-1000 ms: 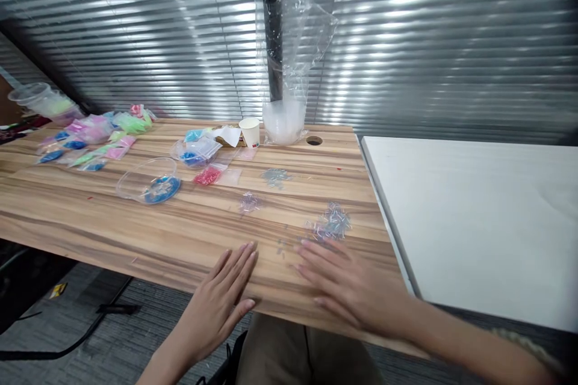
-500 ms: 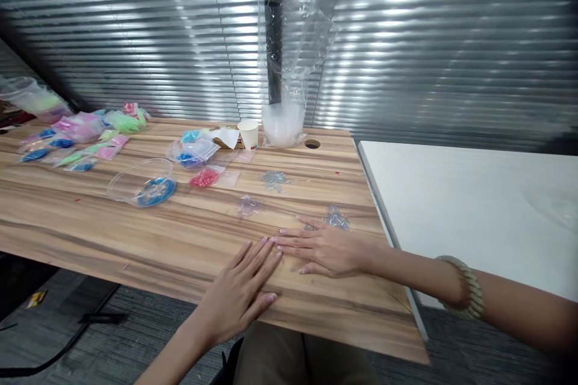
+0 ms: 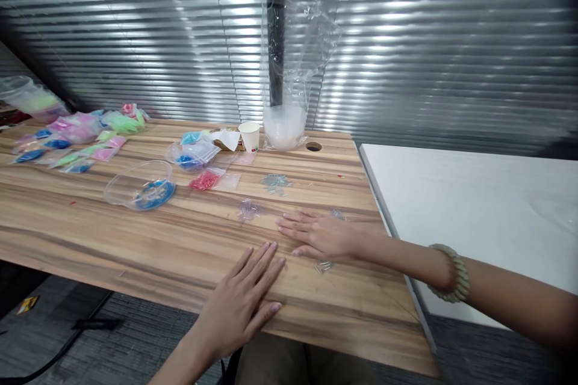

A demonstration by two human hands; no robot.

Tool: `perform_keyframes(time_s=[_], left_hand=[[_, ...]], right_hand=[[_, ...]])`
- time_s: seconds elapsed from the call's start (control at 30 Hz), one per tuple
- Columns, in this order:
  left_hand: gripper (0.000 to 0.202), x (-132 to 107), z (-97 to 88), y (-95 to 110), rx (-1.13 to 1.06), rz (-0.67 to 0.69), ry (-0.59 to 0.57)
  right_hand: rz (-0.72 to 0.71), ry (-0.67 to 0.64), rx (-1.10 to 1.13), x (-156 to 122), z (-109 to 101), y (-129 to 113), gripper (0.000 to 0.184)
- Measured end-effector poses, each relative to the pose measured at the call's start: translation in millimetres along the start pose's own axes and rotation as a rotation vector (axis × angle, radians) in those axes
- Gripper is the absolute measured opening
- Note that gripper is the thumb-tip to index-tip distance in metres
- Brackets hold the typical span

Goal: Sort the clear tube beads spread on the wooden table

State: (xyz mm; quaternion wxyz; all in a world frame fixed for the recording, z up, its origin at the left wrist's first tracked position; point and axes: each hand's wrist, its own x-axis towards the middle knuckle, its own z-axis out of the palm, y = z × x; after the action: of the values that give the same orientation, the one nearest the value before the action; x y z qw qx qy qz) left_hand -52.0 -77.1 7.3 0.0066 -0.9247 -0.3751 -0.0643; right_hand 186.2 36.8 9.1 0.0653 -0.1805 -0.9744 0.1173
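Observation:
My left hand (image 3: 246, 295) lies on the wooden table near its front edge, fingers stretched out and holding nothing. Palm down, my right hand (image 3: 318, 233) rests over a patch of tiny clear tube-like beads; its fingers are extended. Some of these clear beads (image 3: 324, 266) show just below the right hand, and more bluish-clear beads (image 3: 338, 215) peek out behind it. What lies under the palm is hidden. Beyond the fingertips sits a small pile of pale purple beads (image 3: 248, 209), and farther back a pile of grey-blue beads (image 3: 276, 183).
A clear round container with blue beads (image 3: 156, 194) stands left of centre. Behind are a bag of red beads (image 3: 205, 180), a paper cup (image 3: 249, 136) and bagged plastic cups (image 3: 284, 126). Several colourful packets (image 3: 81, 127) lie far left. A white table (image 3: 474, 192) adjoins the right edge.
My right hand has moved up and away from my left hand, onto the bead patch; some clear beads now show below it. My left hand stays nearly in place.

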Motion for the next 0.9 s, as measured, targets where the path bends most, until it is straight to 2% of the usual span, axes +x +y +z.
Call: perform_keyframes(time_s=[0.2, 0.3, 0.47, 0.6, 0.7, 0.8, 0.9], left_hand=[[0.060, -1.4, 0.0, 0.3, -0.001, -0.007, 0.014], [0.060, -2.5, 0.9, 0.8, -0.006, -0.019, 0.016], [0.060, -2.8, 3.4, 1.1, 0.015, -0.024, 0.034], [0.061, -2.6, 4.1, 1.3, 0.033, -0.026, 0.050], [0.060, -2.7, 4.0, 1.5, 0.013, -0.026, 0.059], [0.060, -3.1, 4.2, 1.7, 0.002, -0.041, 0.067], [0.060, -3.5, 5.3, 1.3, 0.038, -0.044, 0.059]], right_hand=[[0.118, -0.072, 0.013, 21.5, -13.2, 37.8, 0.056], [0.154, -0.068, 0.087, 23.4, -19.7, 47.4, 0.056], [0.188, 0.026, 0.142, 0.9, -26.4, 34.4, 0.051], [0.124, 0.067, 0.050, -11.4, -27.4, 18.6, 0.043], [0.116, 0.151, 0.018, 1.8, -26.9, 24.2, 0.033], [0.166, 0.267, 0.004, 28.3, -25.2, 43.7, 0.026], [0.149, 0.284, -0.016, 51.8, -21.3, 63.3, 0.020]])
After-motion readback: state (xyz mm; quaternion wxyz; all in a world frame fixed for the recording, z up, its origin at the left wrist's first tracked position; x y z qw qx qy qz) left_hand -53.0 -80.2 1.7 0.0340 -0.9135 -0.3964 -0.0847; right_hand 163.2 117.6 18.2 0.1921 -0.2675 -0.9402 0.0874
